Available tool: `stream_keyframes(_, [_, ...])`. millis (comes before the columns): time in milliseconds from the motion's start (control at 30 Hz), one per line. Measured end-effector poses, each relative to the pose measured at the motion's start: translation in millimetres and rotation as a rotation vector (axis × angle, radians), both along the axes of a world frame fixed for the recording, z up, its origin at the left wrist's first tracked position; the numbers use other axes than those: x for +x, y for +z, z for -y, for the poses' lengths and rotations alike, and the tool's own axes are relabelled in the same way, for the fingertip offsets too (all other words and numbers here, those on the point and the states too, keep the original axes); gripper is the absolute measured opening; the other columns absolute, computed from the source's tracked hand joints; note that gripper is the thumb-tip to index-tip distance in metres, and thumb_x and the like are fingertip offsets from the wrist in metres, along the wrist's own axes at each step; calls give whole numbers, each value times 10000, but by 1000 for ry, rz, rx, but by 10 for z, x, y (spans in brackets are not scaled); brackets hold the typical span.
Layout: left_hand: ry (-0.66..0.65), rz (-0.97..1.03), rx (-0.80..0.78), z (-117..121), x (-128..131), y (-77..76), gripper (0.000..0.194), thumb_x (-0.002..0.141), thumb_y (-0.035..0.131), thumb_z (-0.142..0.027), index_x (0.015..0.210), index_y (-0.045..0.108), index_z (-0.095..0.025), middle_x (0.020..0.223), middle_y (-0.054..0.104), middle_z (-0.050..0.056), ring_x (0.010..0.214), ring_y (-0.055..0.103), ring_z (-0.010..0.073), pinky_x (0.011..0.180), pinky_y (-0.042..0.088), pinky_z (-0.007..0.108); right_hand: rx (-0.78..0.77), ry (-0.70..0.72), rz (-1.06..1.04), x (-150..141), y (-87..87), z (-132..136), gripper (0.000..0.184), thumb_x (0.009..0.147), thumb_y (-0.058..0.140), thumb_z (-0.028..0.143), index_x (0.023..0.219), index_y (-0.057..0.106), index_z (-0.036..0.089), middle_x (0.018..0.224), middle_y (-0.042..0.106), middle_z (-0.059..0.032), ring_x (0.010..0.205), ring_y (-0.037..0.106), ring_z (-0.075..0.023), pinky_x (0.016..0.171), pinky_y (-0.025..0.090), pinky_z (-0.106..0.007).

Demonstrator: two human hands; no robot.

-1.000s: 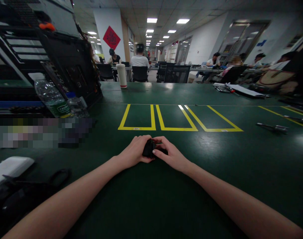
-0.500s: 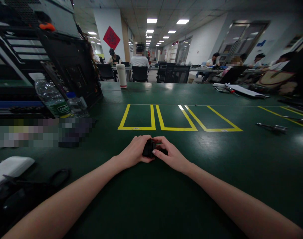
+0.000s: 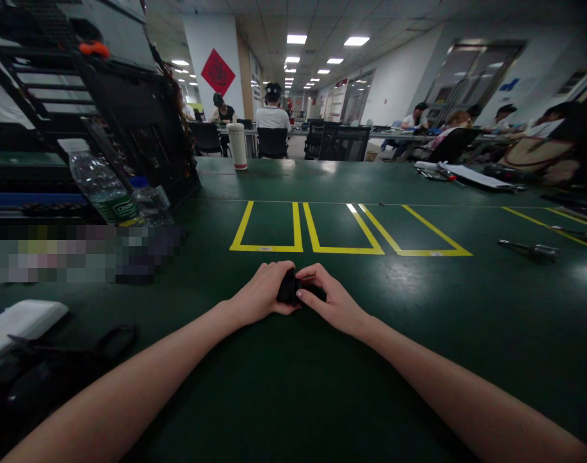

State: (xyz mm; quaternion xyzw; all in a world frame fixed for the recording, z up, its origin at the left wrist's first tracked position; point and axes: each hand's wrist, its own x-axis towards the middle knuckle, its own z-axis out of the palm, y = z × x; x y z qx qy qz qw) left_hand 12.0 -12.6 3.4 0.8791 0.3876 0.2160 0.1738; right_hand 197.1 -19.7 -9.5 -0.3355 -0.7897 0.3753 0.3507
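Note:
A small black object [image 3: 287, 288] is held between my two hands, just in front of the yellow tape outlines; its kind cannot be made out. My left hand [image 3: 267, 289] wraps round its left side, with the thumb side on top. From the right, the thumb and fingers of my right hand [image 3: 329, 297] close on its right end. Much of the object is hidden by the fingers and is dark against the green tabletop [image 3: 283, 386].
Yellow tape outlines [image 3: 344, 251] mark the table ahead. Plastic bottles [image 3: 103, 186] and a black open-framed case [image 3: 143, 128] stand at left. A white cup [image 3: 236, 146] is farther back. At right lie a metal tool [image 3: 529, 249] and papers [image 3: 481, 175]. Several people sit beyond.
The view has shifted very slightly. Both hands keep the same grip on the black object, with no clear movement of it.

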Motion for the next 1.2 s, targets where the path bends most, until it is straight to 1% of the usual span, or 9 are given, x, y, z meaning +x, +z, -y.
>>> stream_keyframes(133, [-20, 13, 17, -5, -12, -3, 549, 663, 665, -276, 1101, 347, -184, 1056, 493, 77, 939, 491, 238, 804, 388, 388, -35, 8, 22, -3, 51, 34, 311, 804, 496, 215, 1097, 394, 213, 1049, 479, -56, 966, 503, -191, 859, 433, -418])
stream_keyframes(300, [-16, -31, 2, 3, -4, 17, 542, 659, 667, -285, 1085, 351, -172, 1039, 488, 77, 913, 491, 239, 771, 403, 379, -19, 31, 34, 17, 75, 48, 299, 779, 531, 199, 1054, 414, 221, 1024, 473, -39, 934, 508, -179, 824, 457, -388])
stream_keyframes(467, [-11, -45, 13, 8, 5, 32, 530, 669, 656, -292, 1077, 347, -156, 1023, 487, 88, 910, 485, 245, 752, 408, 375, 4, -4, 10, 9, 23, 13, 189, 820, 476, 220, 1006, 442, 226, 984, 480, -33, 918, 512, -171, 815, 457, -379])
stream_keyframes(567, [-29, -31, 31, -2, -6, 7, 530, 680, 648, -308, 1089, 346, -159, 1028, 487, 82, 901, 489, 234, 764, 403, 373, -30, 1, -1, 3, 24, 14, 208, 824, 467, 212, 1027, 423, 224, 1001, 480, -33, 920, 519, -164, 804, 463, -360])
stream_keyframes(700, [-47, -1, 49, -11, -18, -28, 552, 677, 658, -307, 1108, 343, -162, 1053, 486, 77, 926, 485, 224, 798, 389, 366, -61, -10, 55, 6, 54, 24, 242, 830, 456, 249, 1065, 411, 213, 1036, 477, -53, 910, 515, -174, 790, 462, -370])
stream_keyframes(833, [-23, -39, 17, -2, -9, 5, 552, 661, 669, -284, 1093, 346, -164, 1041, 494, 77, 911, 493, 232, 772, 402, 372, 5, 10, 56, 20, 51, 22, 258, 795, 506, 217, 1041, 431, 206, 996, 486, -46, 896, 504, -174, 794, 453, -366])
stream_keyframes(967, [-10, -58, -16, 8, 1, 56, 545, 659, 666, -283, 1086, 347, -168, 1051, 492, 85, 914, 497, 246, 747, 410, 373, 104, -12, 76, 35, 28, 25, 312, 745, 557, 171, 1031, 442, 220, 1027, 469, -42, 937, 477, -187, 820, 435, -377])
stream_keyframes(1100, [-19, -45, 5, 1, -1, 30, 524, 678, 648, -310, 1085, 351, -164, 1046, 489, 86, 920, 495, 247, 751, 410, 369, 90, -26, 52, 29, -9, 3, 210, 788, 509, 188, 990, 467, 231, 1009, 479, -34, 937, 488, -184, 819, 441, -382])
stream_keyframes(1200, [-19, -24, 31, -9, -9, -9, 531, 681, 651, -311, 1092, 349, -163, 1042, 489, 80, 914, 492, 234, 770, 403, 369, 45, -12, 14, 17, -19, -9, 226, 802, 492, 187, 1018, 446, 232, 998, 484, -29, 928, 507, -172, 822, 449, -375])
